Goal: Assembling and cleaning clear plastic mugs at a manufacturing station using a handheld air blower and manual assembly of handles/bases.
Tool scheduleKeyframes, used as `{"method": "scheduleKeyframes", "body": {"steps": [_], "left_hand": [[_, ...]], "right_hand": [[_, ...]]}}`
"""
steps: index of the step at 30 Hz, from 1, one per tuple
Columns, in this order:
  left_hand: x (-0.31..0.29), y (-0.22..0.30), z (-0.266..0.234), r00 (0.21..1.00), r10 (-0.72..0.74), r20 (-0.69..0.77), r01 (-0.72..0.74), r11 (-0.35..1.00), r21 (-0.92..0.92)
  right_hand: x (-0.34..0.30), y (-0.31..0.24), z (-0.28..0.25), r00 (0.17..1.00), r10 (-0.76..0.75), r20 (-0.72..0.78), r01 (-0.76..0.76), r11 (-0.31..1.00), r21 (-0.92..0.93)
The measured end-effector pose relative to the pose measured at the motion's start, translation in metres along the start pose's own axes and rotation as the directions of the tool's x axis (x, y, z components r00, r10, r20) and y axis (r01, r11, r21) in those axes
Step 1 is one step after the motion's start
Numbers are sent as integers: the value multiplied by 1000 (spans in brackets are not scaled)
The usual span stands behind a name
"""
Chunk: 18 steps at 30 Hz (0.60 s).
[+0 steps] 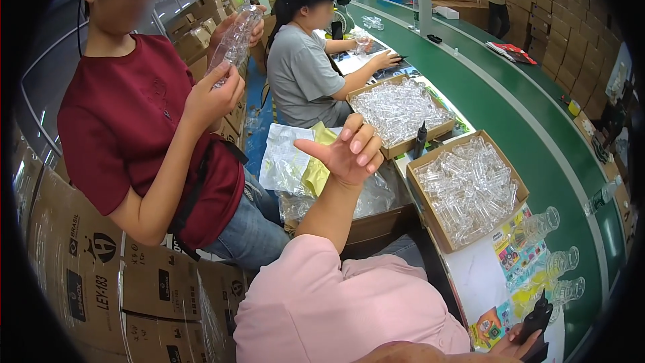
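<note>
The left hand [351, 149] is raised in the air with a pink sleeve [316, 296] on the arm. Its fingers are spread open and a little curled, and it holds nothing and touches nothing. The right hand [521, 344] is at the lower edge of the view, closed around a black tool [537, 319] which stands up from the fist, above a white tabletop [470, 275] with colourful printed sheets [517, 255].

Just beside the tool, three clear plastic bottles [557, 262] lie in a row on these sheets. Behind them is a cardboard box [437, 225] full of clear plastic pieces, and further back a second such box [396, 148]. A green conveyor belt [510, 114] runs along the right side.

On the left, a person in a dark red shirt [134, 128] holds a clear bag of pieces [235, 40] in both hands. A person in a grey shirt [299, 74] sits further back.
</note>
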State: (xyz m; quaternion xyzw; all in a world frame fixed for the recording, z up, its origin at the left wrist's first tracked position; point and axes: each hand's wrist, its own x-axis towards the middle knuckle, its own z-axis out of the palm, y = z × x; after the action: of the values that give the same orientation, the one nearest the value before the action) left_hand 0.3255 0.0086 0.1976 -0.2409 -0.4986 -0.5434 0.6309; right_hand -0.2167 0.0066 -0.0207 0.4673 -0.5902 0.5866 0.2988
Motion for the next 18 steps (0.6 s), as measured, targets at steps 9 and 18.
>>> {"method": "scheduleKeyframes", "body": {"steps": [9,18], "left_hand": [[-10,24,-3,994,66,-86,-63,997,34],[-30,73,-12,857,239,-456,-199,971,135]], "right_hand": [[30,-42,-16,957,-27,290,-24,985,171],[46,-108,1,737,304,604,-671,438,598]]}}
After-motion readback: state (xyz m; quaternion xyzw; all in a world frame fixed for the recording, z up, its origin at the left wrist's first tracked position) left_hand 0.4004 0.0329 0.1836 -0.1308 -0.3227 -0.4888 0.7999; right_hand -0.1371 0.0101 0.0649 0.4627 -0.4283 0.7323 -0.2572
